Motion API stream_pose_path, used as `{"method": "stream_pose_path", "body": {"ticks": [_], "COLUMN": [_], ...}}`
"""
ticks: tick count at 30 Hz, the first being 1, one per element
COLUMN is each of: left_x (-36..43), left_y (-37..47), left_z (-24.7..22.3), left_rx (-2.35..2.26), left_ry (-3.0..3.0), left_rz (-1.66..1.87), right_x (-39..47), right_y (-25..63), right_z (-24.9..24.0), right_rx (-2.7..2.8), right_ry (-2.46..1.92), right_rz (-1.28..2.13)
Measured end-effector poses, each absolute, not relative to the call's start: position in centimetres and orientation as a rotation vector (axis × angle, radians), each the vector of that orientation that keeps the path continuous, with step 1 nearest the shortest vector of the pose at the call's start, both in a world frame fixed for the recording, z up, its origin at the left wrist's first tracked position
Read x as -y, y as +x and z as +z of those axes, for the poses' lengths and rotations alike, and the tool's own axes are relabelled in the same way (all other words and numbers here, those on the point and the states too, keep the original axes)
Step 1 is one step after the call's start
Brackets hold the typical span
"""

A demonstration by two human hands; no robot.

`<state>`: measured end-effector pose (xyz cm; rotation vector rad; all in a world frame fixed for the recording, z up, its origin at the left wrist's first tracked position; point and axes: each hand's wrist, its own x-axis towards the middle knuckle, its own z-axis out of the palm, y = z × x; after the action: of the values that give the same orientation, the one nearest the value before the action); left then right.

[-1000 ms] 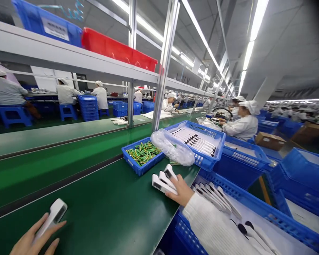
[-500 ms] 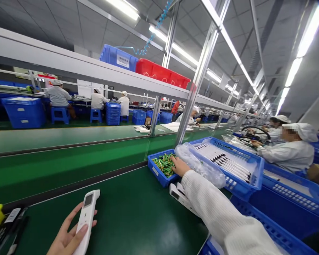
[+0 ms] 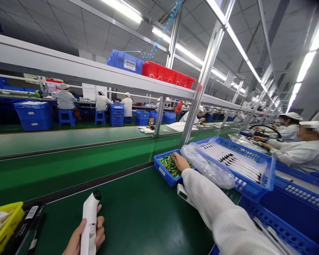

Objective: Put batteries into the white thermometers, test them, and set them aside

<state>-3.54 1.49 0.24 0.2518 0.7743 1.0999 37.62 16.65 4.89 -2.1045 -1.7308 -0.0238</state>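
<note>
A white handheld infrared thermometer [image 3: 89, 216] is in my left hand [image 3: 78, 235], closed around its lower body at the bottom of the view. Its back faces me, with a black sensor tip on top and an open-looking recess in the handle. My right hand [image 3: 180, 162] reaches into a small blue bin [image 3: 163, 172] of green batteries [image 3: 170, 165], fingers curled down among them. The fingertips are partly hidden. Under my right sleeve, another white thermometer [image 3: 184, 194] lies on the green mat, mostly covered by the forearm.
Right of the batteries, a clear plastic bag [image 3: 210, 166] leans against a blue crate [image 3: 267, 184] of white black-tipped parts. At left stand a yellow basket [image 3: 9, 226] and black pens [image 3: 29, 219]. A metal post [image 3: 191, 124] rises behind. Co-workers sit at right and across the aisle.
My left hand has turned the thermometer from its screen side to its back. My right hand's fingers have curled deeper into the batteries. The view has shifted slightly left.
</note>
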Motion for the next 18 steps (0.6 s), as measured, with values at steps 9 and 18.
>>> {"method": "stream_pose_path", "body": {"ticks": [9,18], "left_x": [-0.1,-0.1], "left_y": [-2.6,-2.8], "left_z": [2.5,1.5], "left_rx": [-0.914,-0.892], "left_ry": [0.26,0.703], "left_rz": [1.129,1.198], "right_x": [-15.1,-6.2], "right_y": [31.7,16.7], "right_z": [7.2,2.7], "right_rx": [1.534,1.541], "right_ry": [-1.614,-0.95], "right_rz": [0.35,1.187]}}
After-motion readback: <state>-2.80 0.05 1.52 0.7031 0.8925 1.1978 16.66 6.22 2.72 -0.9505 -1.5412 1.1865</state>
